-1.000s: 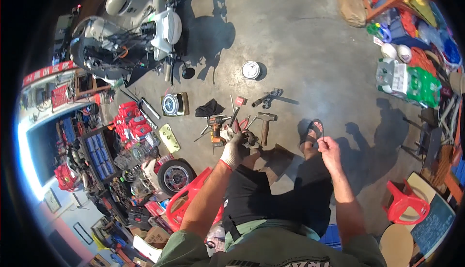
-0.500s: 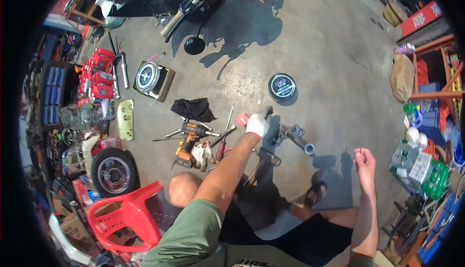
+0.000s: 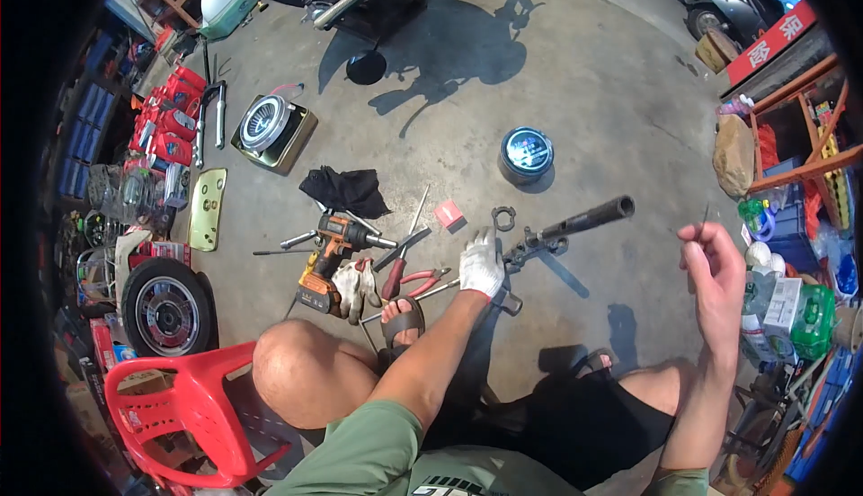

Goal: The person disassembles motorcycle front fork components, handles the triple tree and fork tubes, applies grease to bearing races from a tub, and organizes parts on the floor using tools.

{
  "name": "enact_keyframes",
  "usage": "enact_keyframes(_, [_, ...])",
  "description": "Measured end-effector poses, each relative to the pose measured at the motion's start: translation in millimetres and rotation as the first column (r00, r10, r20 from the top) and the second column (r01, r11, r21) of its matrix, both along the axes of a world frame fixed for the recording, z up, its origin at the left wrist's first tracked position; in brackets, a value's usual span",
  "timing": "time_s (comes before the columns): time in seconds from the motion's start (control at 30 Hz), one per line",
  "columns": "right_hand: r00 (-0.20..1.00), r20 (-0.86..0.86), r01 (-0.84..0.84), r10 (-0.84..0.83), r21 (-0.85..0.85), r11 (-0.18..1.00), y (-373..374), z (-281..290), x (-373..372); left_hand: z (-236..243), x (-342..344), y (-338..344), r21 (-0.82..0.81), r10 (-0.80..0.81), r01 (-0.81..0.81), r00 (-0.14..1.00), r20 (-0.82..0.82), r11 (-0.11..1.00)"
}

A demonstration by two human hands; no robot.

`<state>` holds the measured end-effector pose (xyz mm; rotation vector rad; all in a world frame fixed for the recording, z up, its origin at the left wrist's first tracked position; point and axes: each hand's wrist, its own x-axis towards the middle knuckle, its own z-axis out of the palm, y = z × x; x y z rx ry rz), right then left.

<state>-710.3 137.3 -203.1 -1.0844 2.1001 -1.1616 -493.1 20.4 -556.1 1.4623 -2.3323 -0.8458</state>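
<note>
My left hand (image 3: 481, 264), in a white work glove, is closed at the clamp end of a dark metal steering stem (image 3: 589, 219). The stem's open tube end points up to the right, raised off the floor with its shadow below it. Just beyond the glove lies a dark metal ring (image 3: 503, 218), beside a small pink-red box (image 3: 449, 214). A hammer head (image 3: 509, 303) shows under my left wrist. My bare right hand (image 3: 716, 271) is raised at the right, thumb and fingers pinched together on a thin dark thing too small to make out.
Left of my glove lie pliers (image 3: 422, 278), a screwdriver (image 3: 395, 276), an impact driver (image 3: 337, 249), gloves (image 3: 358, 285) and a black cloth (image 3: 346, 192). A round tub (image 3: 526, 155) stands ahead. A red chair (image 3: 193, 415) and wheel (image 3: 168, 307) are at left, bottles (image 3: 814, 321) at right.
My left hand has come back from beside the pink-red box to the steering stem, whose tube end has swung up and away to the right. My right hand has risen.
</note>
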Motion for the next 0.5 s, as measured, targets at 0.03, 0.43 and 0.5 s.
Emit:
enact_keyframes(0.03, [1.000, 0.010, -0.020, 0.020, -0.005, 1.000, 1.7, -1.4, -0.3, 0.5, 6.0, 10.3, 0.003, 0.019, -0.019, 0.999, -0.027, 1.000])
enact_keyframes(0.43, [0.995, -0.093, -0.046, 0.044, -0.016, 0.999, 31.9, -1.2, 20.8, 36.6, -26.0, 56.4, 0.566, 0.249, 0.010, 0.891, -0.379, 0.824])
enact_keyframes(0.5, [0.995, -0.094, -0.024, 0.024, -0.004, 1.000, 42.6, 2.7, 21.8, 86.7, -54.9, 54.9, 0.888, 0.631, 0.263, 0.628, -0.455, 0.377])
